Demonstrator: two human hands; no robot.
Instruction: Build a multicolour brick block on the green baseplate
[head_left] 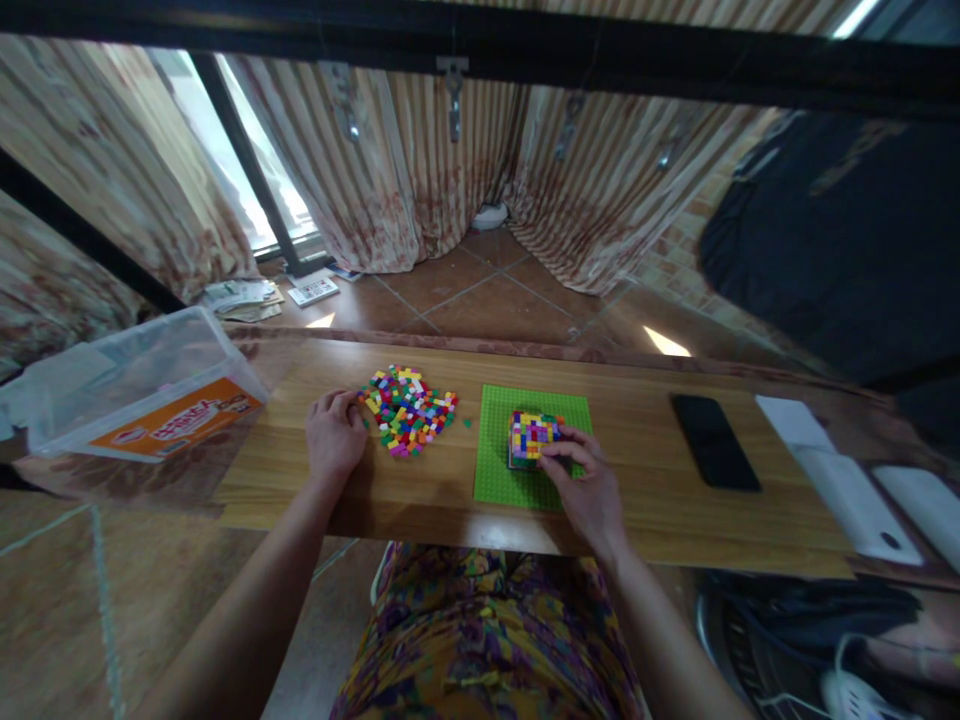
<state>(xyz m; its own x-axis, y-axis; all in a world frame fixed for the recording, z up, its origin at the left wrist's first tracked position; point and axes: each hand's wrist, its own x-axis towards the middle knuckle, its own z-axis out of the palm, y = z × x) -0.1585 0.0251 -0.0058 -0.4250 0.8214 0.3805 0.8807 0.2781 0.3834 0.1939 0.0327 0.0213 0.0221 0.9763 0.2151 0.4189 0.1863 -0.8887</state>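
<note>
A block of multicoloured toy building bricks (534, 437) stands on the green baseplate (499, 480). My right hand (589, 480) is at its right side, thumb and fingers closed on the edge of the brick block. Whether a small loose brick is also between those fingertips is hidden. To the left lies a heap of small loose bricks (409, 410) in many colours. At its left edge my left hand (335, 432) rests on the table with curled fingers, the tips touching the heap. What these fingers hold, if anything, is too small to make out.
One small green brick (467, 423) lies between heap and baseplate. A clear plastic box (172, 375) with an orange label stands left of the wooden table (420, 510). On the right are a black phone (715, 442) and white objects (840, 480). A dark frame bar (480, 40) crosses overhead.
</note>
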